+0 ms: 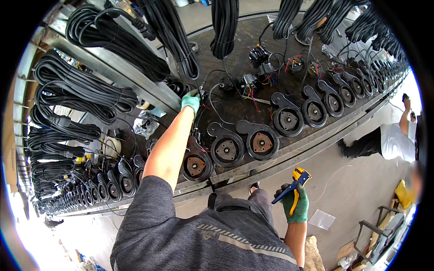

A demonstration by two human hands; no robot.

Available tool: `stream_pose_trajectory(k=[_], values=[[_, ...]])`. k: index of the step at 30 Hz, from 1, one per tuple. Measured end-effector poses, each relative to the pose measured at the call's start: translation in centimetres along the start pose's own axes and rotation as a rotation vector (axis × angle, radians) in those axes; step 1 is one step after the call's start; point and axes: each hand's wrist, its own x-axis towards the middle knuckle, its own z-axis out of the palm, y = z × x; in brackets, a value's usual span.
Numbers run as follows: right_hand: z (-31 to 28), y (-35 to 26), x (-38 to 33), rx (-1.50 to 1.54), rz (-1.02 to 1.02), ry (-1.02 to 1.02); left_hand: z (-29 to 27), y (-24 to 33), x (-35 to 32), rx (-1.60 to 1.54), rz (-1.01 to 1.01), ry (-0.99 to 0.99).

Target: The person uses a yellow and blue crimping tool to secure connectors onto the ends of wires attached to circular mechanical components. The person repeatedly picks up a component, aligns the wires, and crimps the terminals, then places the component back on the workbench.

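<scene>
The long dark tabletop (253,31) bends across the view, carrying nearly everything within the person's reach. A metal post (156,92) stands at its far side, near the left arm. Bundled black cable coils (224,27) hang over the tabletop, probably to keep their bulk off it while their ends trail down to the parts. Scroll-shaped black housings (227,151) line the near edge, round plates facing up; the row seems meant to keep each one within easy reach. Behind them, dark wired assemblies (249,81) sit with red and yellow leads spread loose, which presumably leaves the wire ends accessible.

The left hand (191,101), in a pale green glove, stretches over the housings to a dark cable beside the post. Its fingers are bent there, but whether they grasp the cable or only touch it I cannot tell. The right hand (294,204), in a darker green glove, is held low, off the tabletop's near edge, its fingers wrapped around a blue-and-yellow wire stripper (289,189). The tool's head points up and away from the palm, a carrying hold that likely keeps it handy and clear of the leads.
</scene>
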Motion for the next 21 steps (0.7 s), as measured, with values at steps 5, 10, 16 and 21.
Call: stream_pose_trajectory(k=[5, 10, 16, 21], values=[[-0.5, -0.4, 0.1, 0.021, -0.018, 0.025, 3.5, 7.3, -3.7, -0.158, 0.002, 0.099], [1.2, -0.3, 1.5, 0.003, -0.004, -0.062, 1.4, 16.0, -14.5, 0.380, 0.702, 0.201], [6.3, 0.2, 1.5, -0.065, 0.062, -0.253, -6.3, 19.4, -26.9, 0.903, 1.082, 0.095], [10.8, 2.0, 0.6, -0.339, 0.008, -0.426, -10.9, 20.4, -33.4, 1.124, 1.163, -0.291]])
